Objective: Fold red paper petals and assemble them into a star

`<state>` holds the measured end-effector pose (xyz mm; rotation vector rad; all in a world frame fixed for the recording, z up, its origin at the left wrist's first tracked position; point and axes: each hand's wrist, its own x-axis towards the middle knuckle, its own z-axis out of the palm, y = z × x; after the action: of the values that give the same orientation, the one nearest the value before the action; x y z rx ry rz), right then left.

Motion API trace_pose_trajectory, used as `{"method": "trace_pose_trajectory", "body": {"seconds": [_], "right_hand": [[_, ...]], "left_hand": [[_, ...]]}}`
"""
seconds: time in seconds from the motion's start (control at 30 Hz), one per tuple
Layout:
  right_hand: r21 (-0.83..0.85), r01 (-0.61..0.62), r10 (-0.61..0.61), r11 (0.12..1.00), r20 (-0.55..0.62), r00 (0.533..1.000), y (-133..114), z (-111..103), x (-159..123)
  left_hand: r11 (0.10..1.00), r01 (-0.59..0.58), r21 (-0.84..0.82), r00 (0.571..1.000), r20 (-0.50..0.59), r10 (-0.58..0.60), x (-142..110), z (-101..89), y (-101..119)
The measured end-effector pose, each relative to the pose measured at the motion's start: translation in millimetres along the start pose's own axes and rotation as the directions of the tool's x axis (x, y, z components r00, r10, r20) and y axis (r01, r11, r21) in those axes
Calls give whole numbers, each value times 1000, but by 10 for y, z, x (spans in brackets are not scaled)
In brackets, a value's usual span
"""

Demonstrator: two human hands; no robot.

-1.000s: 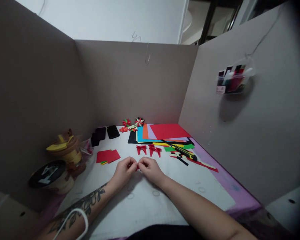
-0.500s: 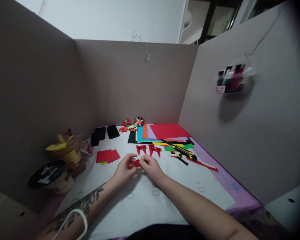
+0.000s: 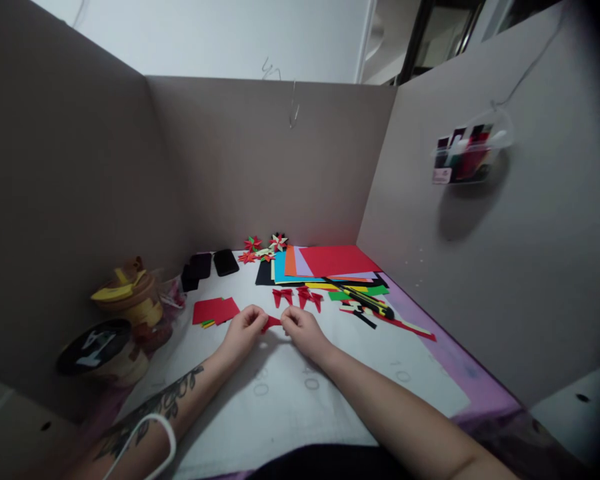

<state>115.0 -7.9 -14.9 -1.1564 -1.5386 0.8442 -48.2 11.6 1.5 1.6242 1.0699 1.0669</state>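
A small folded piece of red paper [image 3: 272,323] is held between my two hands, just above the white sheet. My left hand [image 3: 246,328] pinches its left end between thumb and fingers. On the other side, my right hand [image 3: 304,329] grips the right end with closed fingertips. Fingers cover part of the paper, so its full shape is hidden. Right behind my hands lie several folded red paper pieces [image 3: 304,298]. Red paper squares [image 3: 213,311], with yellow and green ones under them, rest left of my left hand.
Coloured paper sheets [image 3: 337,261] are stacked at the back right, with a yellow-black utility knife [image 3: 367,302] and paper strips [image 3: 410,327] in front. Folded paper stars [image 3: 253,244] and a black phone-like object [image 3: 225,263] sit at the back. Containers [image 3: 130,293] stand left; grey panels [image 3: 275,160] surround the table.
My left hand has closed from a looser, open-fingered hold into a pinch on the red paper. The paper now stretches between both hands, which have shifted slightly.
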Motion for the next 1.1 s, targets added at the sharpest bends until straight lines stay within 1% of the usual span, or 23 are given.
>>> {"method": "trace_pose_trajectory", "body": {"seconds": [0.1, 0.17, 0.23, 0.33, 0.4, 0.47, 0.53, 0.67, 0.83, 0.97, 1.1], "right_hand": [[51, -54, 56, 997, -42, 998, 41, -48, 34], [72, -59, 65, 996, -73, 995, 49, -63, 47], [75, -30, 36, 997, -77, 996, 32, -59, 44], [63, 18, -19, 998, 16, 1000, -9, -21, 10], [49, 16, -19, 999, 61, 998, -23, 6, -15], [19, 3, -4, 1000, 61, 998, -21, 23, -31], [-18, -6, 7, 1000, 56, 998, -16, 28, -34], [-55, -4, 10, 998, 104, 995, -29, 27, -31], [-54, -23, 29, 998, 114, 993, -60, 41, -40], [-5, -52, 52, 999, 113, 992, -62, 60, -46], [87, -88, 79, 992, 104, 991, -33, 55, -35]], "left_hand": [[999, 18, -39, 998, -60, -20, 49, -48, -47], [999, 21, -31, 998, -58, -23, 56, -66, -60], [1000, 7, 5, 1000, -9, -7, 35, -60, -53], [995, -53, 88, 994, 101, 44, -26, -20, -28], [984, -107, 140, 983, 161, 84, -60, 3, -21], [972, -150, 179, 975, 192, 115, -75, 8, -24], [962, -173, 213, 972, 195, 132, -73, -3, -35], [946, -189, 264, 973, 179, 144, -60, -29, -63], [950, -189, 249, 967, 213, 137, -76, -30, -73], [960, -200, 198, 968, 190, 162, -81, -25, -49], [959, -202, 199, 975, 138, 177, -42, -65, -54]]}}
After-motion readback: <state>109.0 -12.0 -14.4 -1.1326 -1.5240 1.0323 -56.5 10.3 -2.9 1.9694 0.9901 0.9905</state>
